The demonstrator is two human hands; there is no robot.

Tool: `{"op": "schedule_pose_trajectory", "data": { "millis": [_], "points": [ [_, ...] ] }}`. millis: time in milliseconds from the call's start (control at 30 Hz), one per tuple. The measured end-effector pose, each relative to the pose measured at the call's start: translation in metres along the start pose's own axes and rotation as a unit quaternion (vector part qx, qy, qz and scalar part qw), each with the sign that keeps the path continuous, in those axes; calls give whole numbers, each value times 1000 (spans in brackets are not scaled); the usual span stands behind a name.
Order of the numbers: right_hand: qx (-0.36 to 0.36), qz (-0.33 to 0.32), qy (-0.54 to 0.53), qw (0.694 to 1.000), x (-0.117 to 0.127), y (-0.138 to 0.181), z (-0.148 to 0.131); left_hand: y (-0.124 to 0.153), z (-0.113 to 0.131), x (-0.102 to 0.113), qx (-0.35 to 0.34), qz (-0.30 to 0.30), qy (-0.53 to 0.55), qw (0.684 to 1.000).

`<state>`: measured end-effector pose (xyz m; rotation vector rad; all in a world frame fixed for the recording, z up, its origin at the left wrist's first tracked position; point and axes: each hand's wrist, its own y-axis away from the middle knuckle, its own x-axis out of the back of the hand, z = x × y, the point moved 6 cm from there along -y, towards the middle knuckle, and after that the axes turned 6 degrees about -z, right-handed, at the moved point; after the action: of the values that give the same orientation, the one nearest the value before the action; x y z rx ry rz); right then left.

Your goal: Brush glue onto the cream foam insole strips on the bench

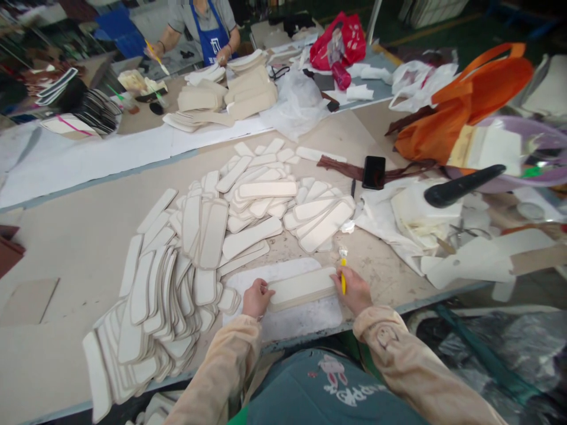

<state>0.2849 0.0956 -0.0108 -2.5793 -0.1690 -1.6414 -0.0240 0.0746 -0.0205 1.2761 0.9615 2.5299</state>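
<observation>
Squaring up stack point(303, 288), prob., on white sheet point(296, 327): L hand point(257, 298) pinches its left end, R hand point(355, 291) grips brush point(343, 270) by right end. Next move prob. calls for even edges.

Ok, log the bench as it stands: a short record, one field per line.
Left grip: holds the near-left end of a small stack of pale strips
Right grip: holds a yellow-handled brush, at the stack's right end
Under stack: pale sheet
Left and beyond: overlapping piles of similar strips
Far right: orange bag
Across: co-worker in blue apron
Unclear: whether the right fingers press the stack
</observation>
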Motion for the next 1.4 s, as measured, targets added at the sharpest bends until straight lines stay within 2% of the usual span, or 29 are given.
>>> {"op": "schedule_pose_trajectory", "data": {
  "millis": [133,233,367,433,500,633,767,867,967,1267,1400],
  "points": [
    [13,16,6,1000,8,0,-3,0,1,0,-11,-5,-8,1000],
    [85,5,-29,996,7,7,-23,0,3,0,-23,-8,-16,1000],
    [237,-55,-67,968,-14,25,-71,-1,2,-2,-38,-8,-38,999],
    [277,-81,-69,955,-26,32,-86,-2,2,-3,-43,-10,-48,998],
    [289,-93,-61,951,-34,34,-87,-3,2,-3,-45,-15,-52,998],
    [262,-79,-52,960,-31,31,-54,-3,5,-3,-45,-18,-59,997],
    [180,-40,-32,982,-11,29,-2,-2,6,-4,-42,-14,-69,997],
    [120,-14,-44,992,3,26,19,-2,6,-4,-49,7,-79,996],
    [87,-1,-84,993,6,21,19,-1,6,-4,-61,30,-83,994],
    [29,56,-143,988,-11,13,14,9,8,-4,-79,68,-78,991],
    [5,42,-153,987,-15,16,21,12,8,-5,-65,64,-14,996]
  ]
}}
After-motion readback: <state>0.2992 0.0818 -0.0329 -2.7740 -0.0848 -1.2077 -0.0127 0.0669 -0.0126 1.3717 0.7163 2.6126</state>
